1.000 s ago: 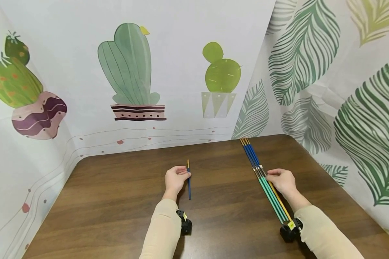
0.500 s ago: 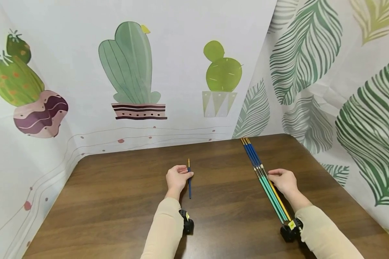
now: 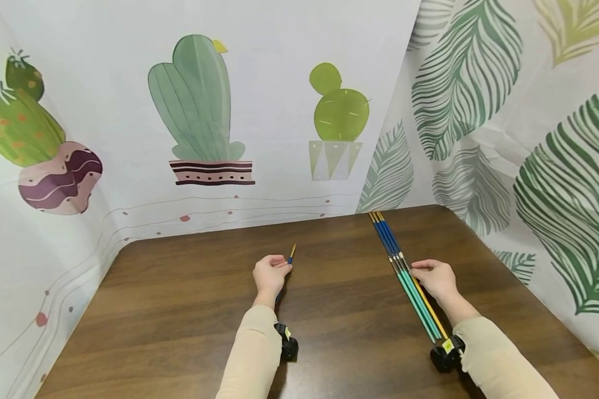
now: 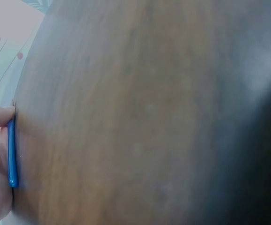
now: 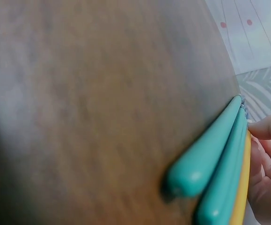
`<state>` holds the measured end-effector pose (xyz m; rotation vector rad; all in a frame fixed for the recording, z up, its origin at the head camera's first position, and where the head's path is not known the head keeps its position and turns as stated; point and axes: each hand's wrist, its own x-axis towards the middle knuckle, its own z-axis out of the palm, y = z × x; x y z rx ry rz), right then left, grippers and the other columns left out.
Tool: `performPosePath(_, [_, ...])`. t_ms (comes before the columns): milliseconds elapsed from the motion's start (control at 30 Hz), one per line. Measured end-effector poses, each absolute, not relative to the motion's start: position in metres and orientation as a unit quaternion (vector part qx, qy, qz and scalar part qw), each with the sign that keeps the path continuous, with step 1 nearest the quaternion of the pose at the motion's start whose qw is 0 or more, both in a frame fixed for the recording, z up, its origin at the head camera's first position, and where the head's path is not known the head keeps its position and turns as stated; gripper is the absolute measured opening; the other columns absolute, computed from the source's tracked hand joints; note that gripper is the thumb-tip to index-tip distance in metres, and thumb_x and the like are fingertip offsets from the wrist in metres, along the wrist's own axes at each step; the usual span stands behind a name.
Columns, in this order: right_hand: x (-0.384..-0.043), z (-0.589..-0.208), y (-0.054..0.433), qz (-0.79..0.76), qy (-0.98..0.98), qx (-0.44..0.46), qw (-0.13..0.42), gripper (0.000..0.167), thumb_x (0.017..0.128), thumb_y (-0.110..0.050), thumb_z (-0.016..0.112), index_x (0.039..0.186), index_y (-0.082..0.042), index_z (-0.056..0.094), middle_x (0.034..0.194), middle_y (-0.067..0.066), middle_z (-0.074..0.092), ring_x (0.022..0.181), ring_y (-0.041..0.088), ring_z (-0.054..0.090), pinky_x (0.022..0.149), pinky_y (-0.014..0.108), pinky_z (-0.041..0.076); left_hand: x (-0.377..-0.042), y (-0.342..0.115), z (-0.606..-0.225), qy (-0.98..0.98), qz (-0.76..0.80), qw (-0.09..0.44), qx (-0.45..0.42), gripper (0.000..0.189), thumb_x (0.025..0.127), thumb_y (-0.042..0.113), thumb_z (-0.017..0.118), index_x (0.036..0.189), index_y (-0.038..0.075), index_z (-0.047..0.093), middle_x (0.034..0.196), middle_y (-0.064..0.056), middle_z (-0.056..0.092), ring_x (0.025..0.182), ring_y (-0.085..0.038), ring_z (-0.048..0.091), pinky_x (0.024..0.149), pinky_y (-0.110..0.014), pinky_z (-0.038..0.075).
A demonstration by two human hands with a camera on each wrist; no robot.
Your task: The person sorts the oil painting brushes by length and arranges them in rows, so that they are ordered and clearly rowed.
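Note:
Near the middle of the table, my left hand pinches a blue paintbrush between thumb and fingers. Its brown bristle tip points away from me, and the handle runs back under the hand. In the left wrist view the blue handle end shows beside the palm. Over on the right, my right hand pinches a yellow-handled paintbrush near its ferrule. That brush lies alongside several green-handled paintbrushes, whose thick ends loom large in the right wrist view.
Beyond the green brushes, several blue paintbrushes lie side by side, tips toward the table's back edge. The brown wooden table meets a patterned cloth backdrop behind and at the right.
The blue brush in my left hand has turned: its tip now leans to the right and its tail has swung left toward the wrist. My right hand stays almost where it was.

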<state>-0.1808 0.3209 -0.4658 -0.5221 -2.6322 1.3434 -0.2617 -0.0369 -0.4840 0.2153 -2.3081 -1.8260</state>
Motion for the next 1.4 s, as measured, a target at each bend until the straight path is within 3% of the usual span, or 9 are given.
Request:
performPosePath(500, [-0.183,-0.468,0.322,0.446,-0.876,-0.167,0.079,0.029,0.085,-0.015,0.067,0.103,0.008,0.066,0.092,0.02,0.071,0.065,0.006,0.059,0.055,0.02,0.05,-0.258,-0.036,-0.482,-0.763,-0.631,0.106,0.089,0.029,0.071,-0.008,0.074,0.099,-0.007,0.068,0.096,-0.021,0.071,0.086,-0.028,0.071,0.074,-0.031,0.059])
performPosePath(800, [-0.181,-0.469,0.323,0.447,-0.876,-0.168,0.075,0.031,0.085,-0.017,0.067,0.104,0.007,0.066,0.092,0.02,0.071,0.064,0.007,0.06,0.055,0.022,0.05,-0.261,-0.033,-0.479,-0.764,-0.615,0.133,0.14,0.029,0.067,-0.006,0.075,0.096,-0.003,0.07,0.089,-0.015,0.073,0.083,-0.024,0.07,0.077,-0.034,0.057])
performPosePath(1100, [-0.177,-0.47,0.329,0.44,-0.88,-0.16,0.076,0.033,0.085,-0.019,0.067,0.104,0.008,0.066,0.094,0.021,0.071,0.065,0.006,0.06,0.055,0.022,0.05,-0.263,0.003,-0.469,-0.695,-0.696,0.115,0.141,0.032,0.067,-0.01,0.071,0.099,-0.008,0.068,0.088,-0.017,0.072,0.071,-0.01,0.065,0.067,-0.022,0.054])
performPosePath(1400, [-0.177,-0.47,0.325,0.437,-0.881,-0.166,0.071,0.032,0.085,-0.02,0.067,0.104,0.006,0.066,0.097,0.022,0.07,0.067,0.006,0.059,0.057,0.022,0.049,-0.267,0.041,-0.473,-0.66,-0.733,0.093,0.137,0.028,0.07,-0.014,0.068,0.098,-0.009,0.067,0.088,-0.019,0.071,0.063,-0.007,0.061,0.059,-0.02,0.053])
